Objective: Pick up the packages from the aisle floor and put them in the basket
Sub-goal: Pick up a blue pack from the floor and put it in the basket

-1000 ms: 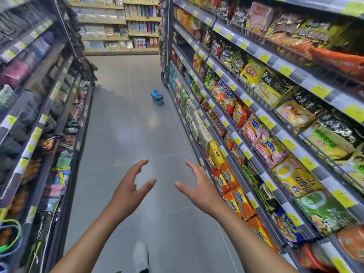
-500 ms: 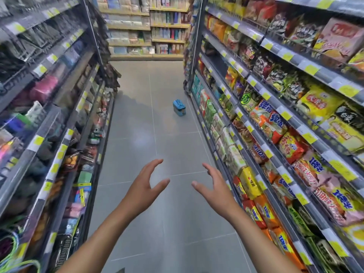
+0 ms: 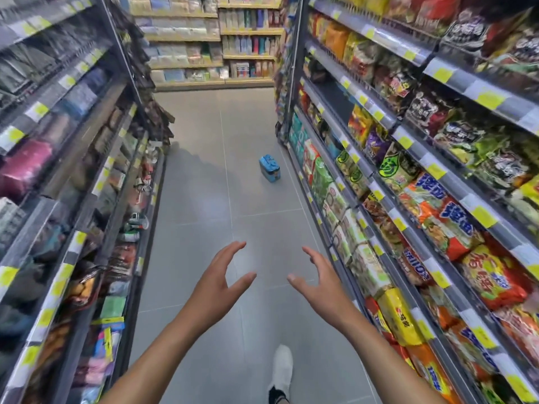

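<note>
A blue package (image 3: 269, 168) stands on the grey tiled aisle floor, close to the foot of the right-hand shelving and well ahead of me. My left hand (image 3: 217, 282) and my right hand (image 3: 319, 282) are both held out in front at mid-frame, palms facing each other, fingers spread and slightly bent, holding nothing. A gap of bare floor lies between the hands and the package. No basket is in view.
Tall shelves line both sides: snack and noodle bags (image 3: 431, 205) on the right, mixed small goods (image 3: 116, 199) on the left. More shelving (image 3: 213, 42) closes the far end of the aisle. My white shoe (image 3: 281, 367) steps on the floor below my right arm.
The view has advanced down the aisle and the blue package appears nearer and larger. Both hands stay outstretched and empty. A white shoe has come into view at the bottom.
</note>
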